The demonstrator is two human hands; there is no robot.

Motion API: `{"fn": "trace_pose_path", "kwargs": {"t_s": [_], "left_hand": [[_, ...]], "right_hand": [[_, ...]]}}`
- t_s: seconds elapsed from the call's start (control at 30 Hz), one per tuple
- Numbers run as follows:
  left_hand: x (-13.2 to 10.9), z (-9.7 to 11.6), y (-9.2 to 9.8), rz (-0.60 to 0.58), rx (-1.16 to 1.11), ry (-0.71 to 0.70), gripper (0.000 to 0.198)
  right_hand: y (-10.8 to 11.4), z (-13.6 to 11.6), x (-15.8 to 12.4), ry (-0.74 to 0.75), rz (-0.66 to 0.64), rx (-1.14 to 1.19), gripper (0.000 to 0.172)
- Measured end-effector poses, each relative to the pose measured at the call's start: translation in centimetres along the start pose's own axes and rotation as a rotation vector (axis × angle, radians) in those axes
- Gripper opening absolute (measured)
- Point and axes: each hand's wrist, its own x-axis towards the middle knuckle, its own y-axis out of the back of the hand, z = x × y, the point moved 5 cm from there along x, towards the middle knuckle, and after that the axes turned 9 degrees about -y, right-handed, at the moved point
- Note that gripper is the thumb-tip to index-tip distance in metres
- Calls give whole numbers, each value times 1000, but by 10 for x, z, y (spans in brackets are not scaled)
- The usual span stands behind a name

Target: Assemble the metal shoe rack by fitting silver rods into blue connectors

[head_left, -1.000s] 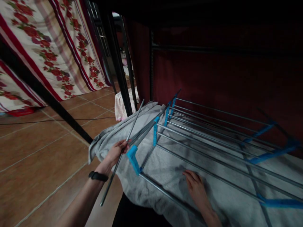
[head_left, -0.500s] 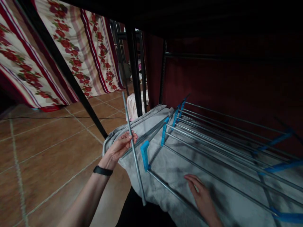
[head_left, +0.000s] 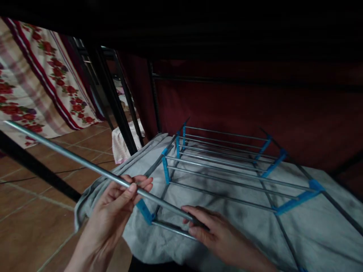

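Note:
A long grey metal rod (head_left: 85, 162) slants across the front of the view, higher at its left end. My left hand (head_left: 116, 206) pinches it near the middle between thumb and fingers. Around the rod's lower right end, the fingers of my right hand (head_left: 212, 230) are closed, hiding its tip. Behind both hands stands a rack of metal bars (head_left: 221, 173) with blue plastic brackets (head_left: 166, 166) at each side. One blue bracket (head_left: 145, 211) at the near left is partly covered by the rod and my left hand.
The rack rests on a grey cloth (head_left: 238, 226) over a bed-like surface. Dark metal posts (head_left: 113, 94) rise at the left, with a dark frame overhead. A flowered curtain (head_left: 56, 75) hangs beyond the tiled floor (head_left: 25, 215). Dark red fabric (head_left: 227, 102) lines the back.
The rod has swung from near upright to a low slant across the view. My right hand has come up from the cloth and taken its lower end. The view has turned right.

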Motion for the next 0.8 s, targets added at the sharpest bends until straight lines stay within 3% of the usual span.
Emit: {"fn": "trace_pose_path", "kwargs": {"t_s": [0.07, 0.17, 0.37, 0.47, 0.57, 0.67, 0.8], "left_hand": [[-6, -4, -26, -37, 0, -30, 28], [-9, -7, -53, -70, -5, -73, 31], [5, -13, -59, -73, 31, -87, 48], [13, -15, -54, -97, 128, -101, 51], [22, -4, -47, -62, 242, -186, 48], [38, 12, -37, -35, 400, -225, 53], [71, 17, -29, -155, 626, -148, 74]], "right_hand": [[7, 3, -3, 39, 90, -193, 47], [35, 18, -9, 42, 349, -503, 46], [141, 69, -48, 17, 710, -743, 34], [194, 105, -74, -37, 790, -781, 35], [227, 138, -96, -56, 825, -841, 40], [237, 165, -107, -118, 760, -833, 40], [234, 184, -106, -114, 657, -751, 38]]}}
